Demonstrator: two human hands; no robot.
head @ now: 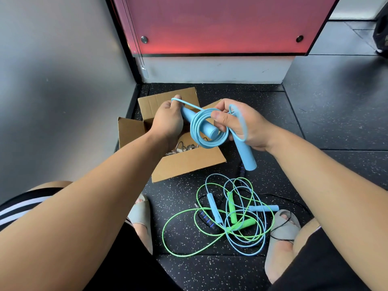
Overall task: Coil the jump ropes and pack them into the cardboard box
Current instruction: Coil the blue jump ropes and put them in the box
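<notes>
**A:** Where does the camera sit?

**B:** On the person's head. It faces forward and steeply down, looking out along both forearms.

**A:** How near is it to the work?

**B:** Close. The left hand [167,120] and right hand [243,124], both gripping the light blue jump rope [202,125], sit mid-frame. The cardboard box [184,164] is just behind them on the floor [325,122].

**A:** And towards the edges?

**B:** The wide lens bends them. A red panel [220,24] fills the top and a grey wall [52,80] the left. At the bottom, grey sandals [283,225] flank the tangle of ropes [233,211], almost beneath the lens.
</notes>
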